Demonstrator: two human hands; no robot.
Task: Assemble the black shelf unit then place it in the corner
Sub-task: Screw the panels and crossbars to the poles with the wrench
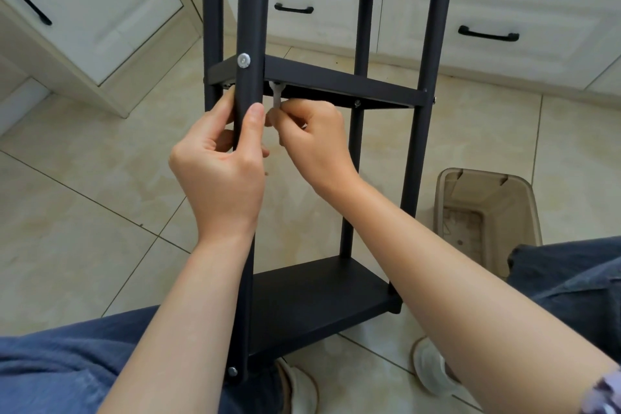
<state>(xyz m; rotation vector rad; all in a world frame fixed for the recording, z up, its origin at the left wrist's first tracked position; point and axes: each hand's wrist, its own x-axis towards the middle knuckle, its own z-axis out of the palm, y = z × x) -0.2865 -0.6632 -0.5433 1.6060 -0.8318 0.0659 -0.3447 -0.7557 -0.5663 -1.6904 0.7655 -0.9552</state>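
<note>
Tightening the fastener under the middle shelf [336, 81] looks like the step in hand. Seat the wrench [277, 96] squarely on it before you turn, because a tilted tool will likely slip off. Work in short arcs, since the front post [250, 10] stands just beside the wrench and leaves little room to swing. Watch the bolt [243, 60] head on the post's outer face. If it spins as you turn, you will probably need to steady it.

Your left hand [218, 175] wraps the post just below the shelf, thumb across the front and fingers curled behind. That closed grip braces the frame. Your right hand [312, 141] sits knuckles-up just right of the post. Its grip is a fingertip pinch on the wrench's lower end, and the tool's head reaches up to the shelf's underside. Both forearms stretch forward, and the left one crosses in front of the post lower down.

The unit [319, 296] stands upright on the floor [84, 195] between your knees, with a bin [487, 212] near its right side. I cannot tell what kind of fastener the wrench is on.
</note>
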